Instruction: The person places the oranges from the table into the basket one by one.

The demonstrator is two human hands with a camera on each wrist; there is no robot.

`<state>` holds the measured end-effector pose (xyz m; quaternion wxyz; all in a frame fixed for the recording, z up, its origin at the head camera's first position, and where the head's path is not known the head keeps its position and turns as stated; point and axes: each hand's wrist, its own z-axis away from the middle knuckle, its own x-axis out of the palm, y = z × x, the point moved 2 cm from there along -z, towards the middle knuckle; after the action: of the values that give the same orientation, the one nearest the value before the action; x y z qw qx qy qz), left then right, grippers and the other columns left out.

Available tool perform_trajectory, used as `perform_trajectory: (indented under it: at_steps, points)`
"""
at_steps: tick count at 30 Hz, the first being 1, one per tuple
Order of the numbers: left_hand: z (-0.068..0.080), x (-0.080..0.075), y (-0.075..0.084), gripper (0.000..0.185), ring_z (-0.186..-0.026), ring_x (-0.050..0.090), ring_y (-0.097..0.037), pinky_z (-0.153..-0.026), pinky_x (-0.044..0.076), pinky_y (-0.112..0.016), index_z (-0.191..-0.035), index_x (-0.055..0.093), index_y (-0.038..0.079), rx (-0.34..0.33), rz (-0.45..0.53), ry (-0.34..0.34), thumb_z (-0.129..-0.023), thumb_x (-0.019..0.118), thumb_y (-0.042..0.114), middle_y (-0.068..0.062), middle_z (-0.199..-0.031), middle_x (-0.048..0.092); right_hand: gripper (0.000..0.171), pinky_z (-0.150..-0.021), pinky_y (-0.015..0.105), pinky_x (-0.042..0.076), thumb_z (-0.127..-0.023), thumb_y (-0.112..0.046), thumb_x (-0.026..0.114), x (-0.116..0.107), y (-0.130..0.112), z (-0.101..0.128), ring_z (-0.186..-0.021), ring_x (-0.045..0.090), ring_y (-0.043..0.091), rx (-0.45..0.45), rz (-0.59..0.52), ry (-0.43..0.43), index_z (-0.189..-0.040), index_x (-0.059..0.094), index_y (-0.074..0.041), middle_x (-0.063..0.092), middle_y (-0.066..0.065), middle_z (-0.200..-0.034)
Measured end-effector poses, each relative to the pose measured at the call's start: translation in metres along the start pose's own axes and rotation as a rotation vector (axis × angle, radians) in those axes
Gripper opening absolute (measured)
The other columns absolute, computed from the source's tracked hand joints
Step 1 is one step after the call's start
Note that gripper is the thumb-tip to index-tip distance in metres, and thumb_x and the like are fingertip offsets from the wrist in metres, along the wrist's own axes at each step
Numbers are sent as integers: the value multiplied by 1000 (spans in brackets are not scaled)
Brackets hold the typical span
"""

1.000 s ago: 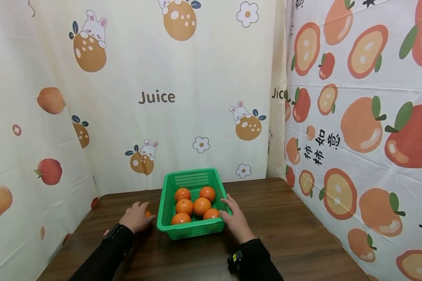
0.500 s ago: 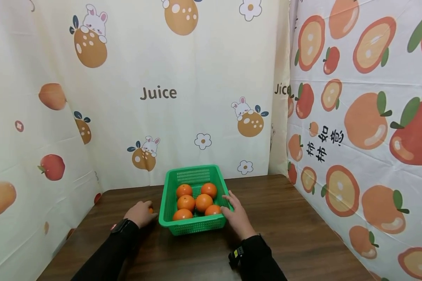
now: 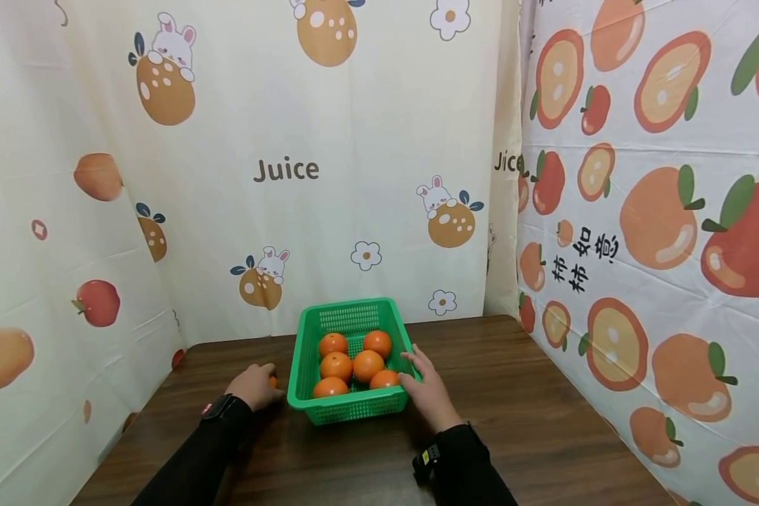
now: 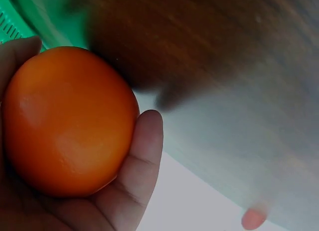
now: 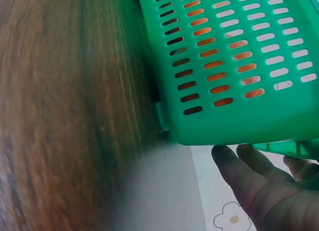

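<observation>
My left hand (image 3: 253, 388) rests low over the table, left of the basket, with its fingers and thumb curled round an orange (image 4: 70, 121). Most of that orange is covered by the hand in the head view; the left wrist view shows it snug against the palm. A green plastic basket (image 3: 348, 407) with slotted walls holds several more oranges (image 3: 368, 367). At the basket's right rim is my right hand (image 3: 431, 393), its thumb by the front right corner and its fingers extended along the side. In the right wrist view those fingertips (image 5: 224, 153) touch the basket's edge.
The dark wooden table (image 3: 512, 422) carries the basket near its back edge. Printed fruit curtains hang behind the table (image 3: 379, 211) and along both sides, including the right curtain (image 3: 607, 281). Black sleeves (image 3: 192, 457) cover both arms.
Over the last second my left hand has settled more closely round the orange, shifting slightly right in the view. The head view has tilted a little. My right hand stays at the basket rim.
</observation>
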<state>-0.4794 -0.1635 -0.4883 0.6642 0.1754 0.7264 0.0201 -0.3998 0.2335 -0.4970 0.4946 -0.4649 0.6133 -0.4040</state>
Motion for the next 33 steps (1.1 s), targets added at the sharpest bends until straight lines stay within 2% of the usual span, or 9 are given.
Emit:
perform_trajectory:
  at_steps: [4, 11, 22, 33]
  points:
    - [-1, 2, -2, 46, -77, 58, -23, -65, 49, -40, -114, 67, 12, -2, -6, -27, -78, 88, 33, -10, -94, 62, 52, -128, 69, 21, -101, -26, 65, 0, -1, 0, -164, 19, 40, -1, -5, 1, -151, 58, -13, 22, 3, -179]
    - [4, -5, 4, 59, -78, 58, -26, -67, 50, -42, -118, 65, 10, -9, 11, -72, -70, 95, 28, -13, -98, 61, 48, -129, 68, 22, -102, -26, 64, -1, -3, 2, -165, 19, 39, -6, 1, 1, -149, 60, -16, 22, 3, -179]
    - [9, -12, 9, 60, -79, 58, -27, -69, 51, -44, -119, 66, 9, -15, 11, -75, -68, 95, 23, -14, -99, 61, 50, -129, 68, 21, -102, -26, 64, -1, -4, 1, -165, 18, 39, -6, 8, -6, -151, 58, -15, 21, 3, -179]
    - [13, -13, 11, 59, -78, 58, -27, -67, 50, -43, -117, 65, 10, -14, 2, -70, -69, 95, 24, -14, -97, 60, 53, -129, 68, 20, -102, -25, 64, 0, -4, 1, -165, 19, 40, -5, 10, -3, -153, 57, -12, 22, 3, -179]
